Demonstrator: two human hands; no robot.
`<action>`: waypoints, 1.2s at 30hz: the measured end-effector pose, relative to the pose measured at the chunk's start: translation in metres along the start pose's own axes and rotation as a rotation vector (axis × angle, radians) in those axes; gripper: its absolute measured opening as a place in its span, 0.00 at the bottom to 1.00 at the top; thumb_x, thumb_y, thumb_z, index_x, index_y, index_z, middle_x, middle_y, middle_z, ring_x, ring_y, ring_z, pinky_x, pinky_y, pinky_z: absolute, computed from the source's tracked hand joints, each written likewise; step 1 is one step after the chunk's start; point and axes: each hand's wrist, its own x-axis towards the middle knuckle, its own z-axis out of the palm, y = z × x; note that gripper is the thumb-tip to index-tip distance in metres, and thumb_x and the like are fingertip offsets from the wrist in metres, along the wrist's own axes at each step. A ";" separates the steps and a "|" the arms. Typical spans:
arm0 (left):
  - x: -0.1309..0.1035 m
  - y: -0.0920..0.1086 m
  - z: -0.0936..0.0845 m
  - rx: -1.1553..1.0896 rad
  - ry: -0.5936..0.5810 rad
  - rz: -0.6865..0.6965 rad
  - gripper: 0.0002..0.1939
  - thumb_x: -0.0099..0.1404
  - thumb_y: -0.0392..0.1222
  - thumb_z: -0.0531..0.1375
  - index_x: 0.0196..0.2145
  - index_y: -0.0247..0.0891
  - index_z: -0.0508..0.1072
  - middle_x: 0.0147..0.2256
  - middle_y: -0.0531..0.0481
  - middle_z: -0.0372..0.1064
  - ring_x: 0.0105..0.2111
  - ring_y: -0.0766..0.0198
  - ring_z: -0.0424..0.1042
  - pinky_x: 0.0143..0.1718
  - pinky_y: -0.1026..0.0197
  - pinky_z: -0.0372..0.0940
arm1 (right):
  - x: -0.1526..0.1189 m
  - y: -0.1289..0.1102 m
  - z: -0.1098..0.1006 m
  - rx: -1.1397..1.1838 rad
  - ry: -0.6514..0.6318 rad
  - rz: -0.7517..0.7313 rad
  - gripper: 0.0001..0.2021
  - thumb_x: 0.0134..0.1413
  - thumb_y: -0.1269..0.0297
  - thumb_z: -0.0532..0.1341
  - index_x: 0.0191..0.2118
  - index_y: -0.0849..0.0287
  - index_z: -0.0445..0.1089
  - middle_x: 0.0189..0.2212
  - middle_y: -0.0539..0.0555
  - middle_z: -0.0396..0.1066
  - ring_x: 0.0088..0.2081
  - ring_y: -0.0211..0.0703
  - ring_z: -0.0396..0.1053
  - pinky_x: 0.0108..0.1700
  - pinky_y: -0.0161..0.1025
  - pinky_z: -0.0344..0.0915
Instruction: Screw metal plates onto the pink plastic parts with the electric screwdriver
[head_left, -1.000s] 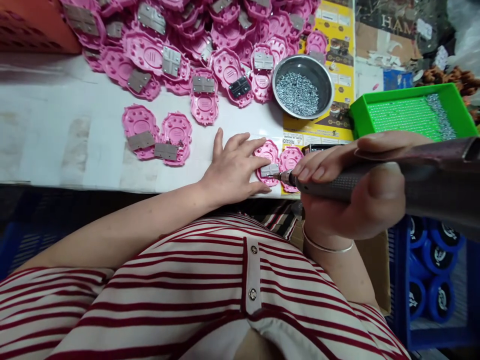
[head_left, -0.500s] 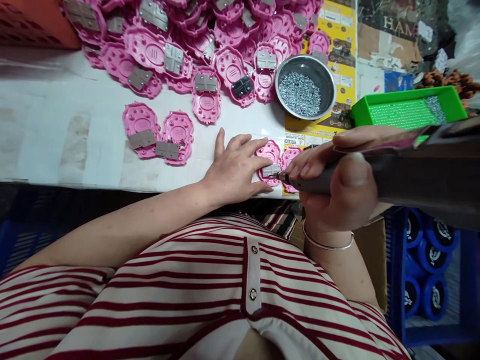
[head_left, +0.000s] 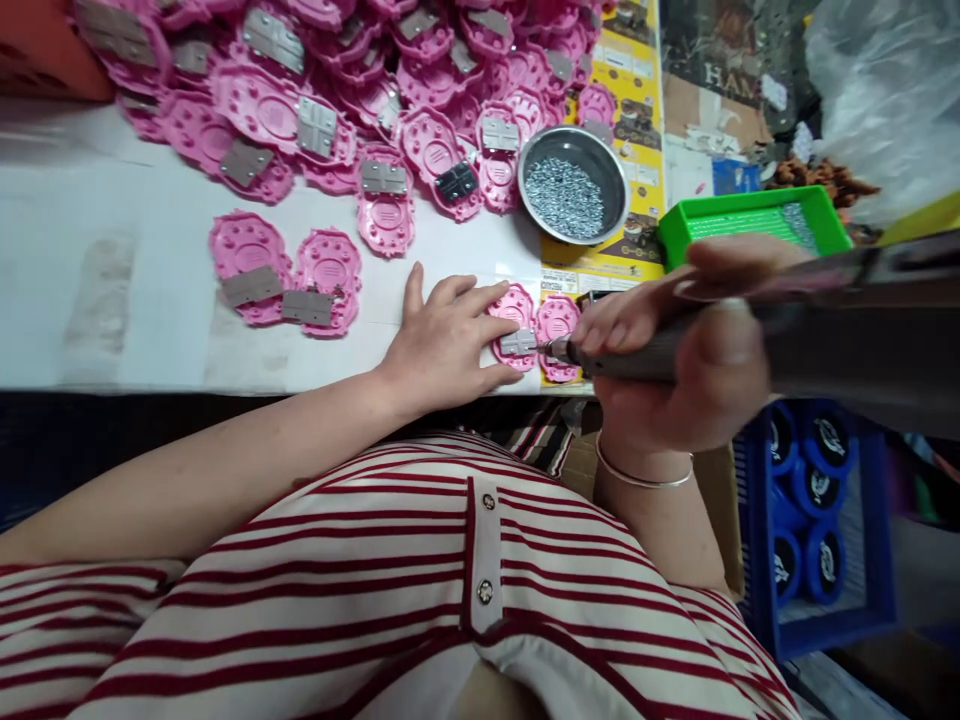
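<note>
Pink shell (head_left: 514, 308): hollow side up near the front edge of the table (head_left: 157, 270), a grey plate (head_left: 517, 342) lying across its lower part.
Left hand (head_left: 442, 345): palm down, fingers and thumb spread wide about the shell's left side, bracing it, I'd judge, against any twist.
Right hand (head_left: 660, 400): wrapped round a thick dark driver (head_left: 862, 340), fingers well forward, probably for a finer aim.
Driver bit (head_left: 553, 348): pointing at the plate's right side; whether it meets a screw there is too small to tell.
Second shell (head_left: 559, 315): just right of the first, bit and fingertips crossing in front, within easy reach by the look of it.
Metal bowl (head_left: 574, 143): beyond the hands, full of small silvery screws (head_left: 564, 198), handy for picking.
Green tray (head_left: 829, 220): farther right, more bright bits at its far end.
Heap of shells (head_left: 435, 150): crowding the far side, many with plates; two more lie to the left, apart from it.
Surface: pale and stained, a yellow printed sheet (head_left: 637, 150) beneath the bowl.
Room: clear plastic (head_left: 870, 90) at upper right; below, a blue crate (head_left: 870, 560) of round blue pieces (head_left: 825, 560).
</note>
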 end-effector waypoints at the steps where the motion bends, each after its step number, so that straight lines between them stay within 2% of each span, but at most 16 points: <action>1: -0.001 -0.001 0.001 0.000 0.011 0.005 0.20 0.59 0.58 0.67 0.46 0.49 0.79 0.62 0.50 0.65 0.61 0.40 0.59 0.63 0.21 0.33 | 0.004 -0.004 -0.004 0.015 0.064 -0.064 0.08 0.55 0.52 0.62 0.38 0.47 0.71 0.15 0.41 0.59 0.13 0.32 0.55 0.16 0.35 0.60; 2: -0.002 -0.002 0.002 -0.001 0.020 0.008 0.20 0.59 0.58 0.67 0.46 0.49 0.79 0.62 0.50 0.65 0.61 0.40 0.59 0.63 0.21 0.34 | 0.008 -0.007 -0.008 0.020 0.121 -0.118 0.06 0.56 0.56 0.62 0.37 0.50 0.72 0.15 0.42 0.59 0.14 0.31 0.55 0.16 0.34 0.60; 5: -0.003 -0.004 0.004 -0.004 0.022 0.008 0.19 0.60 0.60 0.65 0.45 0.51 0.79 0.61 0.52 0.66 0.60 0.40 0.60 0.63 0.20 0.34 | 0.016 -0.009 -0.026 -0.056 0.270 -0.144 0.04 0.57 0.63 0.59 0.33 0.54 0.70 0.16 0.42 0.58 0.15 0.30 0.57 0.18 0.32 0.59; 9: -0.004 -0.006 0.003 -0.021 0.004 0.015 0.22 0.60 0.65 0.63 0.45 0.50 0.77 0.61 0.53 0.66 0.60 0.38 0.60 0.63 0.20 0.34 | 0.017 0.003 -0.046 -0.185 0.386 -0.173 0.05 0.58 0.65 0.54 0.34 0.54 0.67 0.15 0.42 0.55 0.14 0.31 0.53 0.18 0.34 0.57; 14: -0.006 -0.007 0.004 -0.075 0.029 0.019 0.22 0.61 0.65 0.62 0.46 0.51 0.76 0.61 0.57 0.65 0.61 0.38 0.59 0.65 0.23 0.33 | 0.012 0.017 -0.053 -0.152 0.375 -0.194 0.05 0.59 0.63 0.55 0.36 0.54 0.68 0.16 0.42 0.54 0.15 0.30 0.54 0.18 0.33 0.57; 18: -0.006 -0.006 0.003 -0.017 0.010 0.018 0.23 0.60 0.64 0.64 0.46 0.50 0.77 0.62 0.52 0.65 0.60 0.36 0.60 0.64 0.21 0.35 | 0.010 0.018 -0.052 -0.142 0.361 -0.174 0.05 0.59 0.61 0.57 0.37 0.52 0.69 0.17 0.42 0.54 0.16 0.30 0.53 0.18 0.33 0.57; 21: -0.006 -0.004 0.002 0.024 -0.001 0.027 0.24 0.59 0.64 0.65 0.47 0.49 0.77 0.62 0.49 0.65 0.60 0.36 0.60 0.63 0.20 0.37 | 0.008 0.018 -0.051 -0.168 0.354 -0.133 0.06 0.59 0.63 0.55 0.38 0.51 0.70 0.18 0.43 0.57 0.17 0.31 0.56 0.20 0.34 0.59; 27: -0.005 -0.005 0.002 0.034 -0.004 0.026 0.22 0.60 0.63 0.64 0.47 0.51 0.77 0.62 0.51 0.65 0.61 0.38 0.60 0.63 0.22 0.38 | 0.010 0.024 -0.051 -0.203 0.368 -0.160 0.04 0.57 0.60 0.60 0.37 0.52 0.70 0.16 0.42 0.55 0.15 0.31 0.55 0.18 0.34 0.56; 30: -0.007 -0.008 0.004 0.035 -0.004 0.038 0.28 0.59 0.65 0.63 0.52 0.51 0.74 0.63 0.49 0.63 0.62 0.38 0.59 0.65 0.24 0.36 | 0.013 0.016 -0.046 -0.178 0.378 -0.176 0.03 0.57 0.62 0.59 0.35 0.52 0.69 0.15 0.42 0.55 0.15 0.30 0.55 0.17 0.32 0.55; 32: -0.009 -0.010 0.006 0.035 0.055 0.057 0.33 0.57 0.67 0.64 0.56 0.51 0.71 0.65 0.48 0.61 0.63 0.40 0.57 0.66 0.27 0.36 | 0.013 0.005 -0.041 -0.163 0.386 -0.154 0.05 0.58 0.64 0.55 0.34 0.52 0.68 0.15 0.43 0.55 0.15 0.30 0.55 0.18 0.32 0.57; 34: -0.009 -0.010 0.007 0.021 0.141 0.072 0.32 0.57 0.66 0.64 0.56 0.53 0.70 0.65 0.50 0.60 0.65 0.44 0.55 0.67 0.32 0.37 | 0.011 -0.010 -0.038 -0.134 0.399 -0.124 0.06 0.57 0.63 0.53 0.32 0.52 0.66 0.16 0.44 0.55 0.16 0.30 0.55 0.20 0.32 0.59; 36: -0.009 -0.007 0.007 -0.009 0.182 0.094 0.28 0.59 0.63 0.64 0.55 0.55 0.72 0.65 0.52 0.61 0.65 0.47 0.55 0.67 0.36 0.39 | 0.008 -0.024 -0.038 -0.079 0.355 -0.007 0.05 0.55 0.59 0.54 0.33 0.50 0.65 0.17 0.43 0.55 0.17 0.30 0.57 0.21 0.33 0.62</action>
